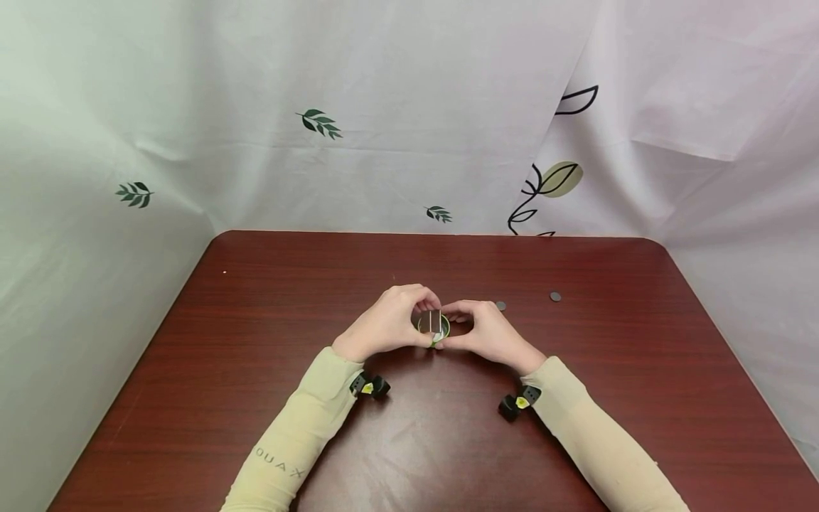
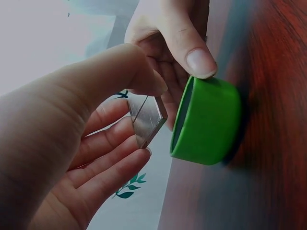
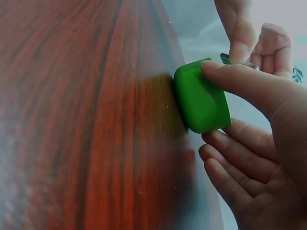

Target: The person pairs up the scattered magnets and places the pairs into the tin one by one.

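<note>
Between thumb and fingers, my left hand (image 1: 390, 323) pinches a flat silvery metal piece (image 2: 149, 120), crossed by a straight line or seam. It is held just above the mouth of a small bright green cup (image 2: 211, 122), which sits upright on the table. My right hand (image 1: 493, 334) grips that cup by its rim, with the thumb on the near side and fingers on the far side. In the right wrist view, the cup's smooth outer wall (image 3: 201, 103) shows, while most of the metal piece is hidden behind the thumb.
Two small dark grey discs lie on the reddish-brown table (image 1: 614, 370): a nearer disc (image 1: 501, 306) just beyond my right hand and a farther disc (image 1: 555, 296) to its right. White patterned cloth (image 1: 384, 178) hangs behind and at both sides.
</note>
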### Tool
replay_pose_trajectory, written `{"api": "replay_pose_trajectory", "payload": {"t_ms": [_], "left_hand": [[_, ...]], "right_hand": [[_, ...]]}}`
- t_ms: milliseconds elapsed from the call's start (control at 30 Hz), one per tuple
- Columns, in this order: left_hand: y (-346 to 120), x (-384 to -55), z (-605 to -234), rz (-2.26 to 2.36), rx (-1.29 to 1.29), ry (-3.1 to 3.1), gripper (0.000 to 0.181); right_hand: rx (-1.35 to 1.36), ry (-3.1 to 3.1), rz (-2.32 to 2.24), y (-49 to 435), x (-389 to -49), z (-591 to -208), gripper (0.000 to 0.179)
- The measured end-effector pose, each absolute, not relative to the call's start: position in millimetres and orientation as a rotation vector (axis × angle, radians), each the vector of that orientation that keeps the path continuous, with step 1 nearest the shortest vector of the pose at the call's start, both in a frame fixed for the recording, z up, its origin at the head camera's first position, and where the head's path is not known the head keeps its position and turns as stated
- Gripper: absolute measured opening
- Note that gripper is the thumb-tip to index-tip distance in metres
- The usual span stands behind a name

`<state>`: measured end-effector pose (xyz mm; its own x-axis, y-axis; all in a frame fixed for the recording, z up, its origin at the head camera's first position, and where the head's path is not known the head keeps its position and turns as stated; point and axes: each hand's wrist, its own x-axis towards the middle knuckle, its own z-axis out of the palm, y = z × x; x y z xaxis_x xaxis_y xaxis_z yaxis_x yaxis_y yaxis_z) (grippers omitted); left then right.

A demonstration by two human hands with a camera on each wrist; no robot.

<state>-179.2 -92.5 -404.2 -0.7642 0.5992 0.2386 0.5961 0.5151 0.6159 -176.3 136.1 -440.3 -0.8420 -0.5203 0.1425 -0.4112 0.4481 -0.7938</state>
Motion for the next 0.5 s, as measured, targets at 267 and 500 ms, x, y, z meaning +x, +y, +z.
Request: {"api": "replay_pose_trajectory", "payload": {"t_ms": [267,500], "left_hand": [[-91.5,-179.9,-406.8,1.046,1.080,2.752,0.041],[-91.0,-181.9,-409.6,1.024,1.088,2.753,0.041]], "right_hand": [[-0.827,2.563,-1.355,136.6,-177.3,-440.8,0.054],[-0.838,2.571,-1.353,136.7,-177.6,-441.4,0.053]]}}
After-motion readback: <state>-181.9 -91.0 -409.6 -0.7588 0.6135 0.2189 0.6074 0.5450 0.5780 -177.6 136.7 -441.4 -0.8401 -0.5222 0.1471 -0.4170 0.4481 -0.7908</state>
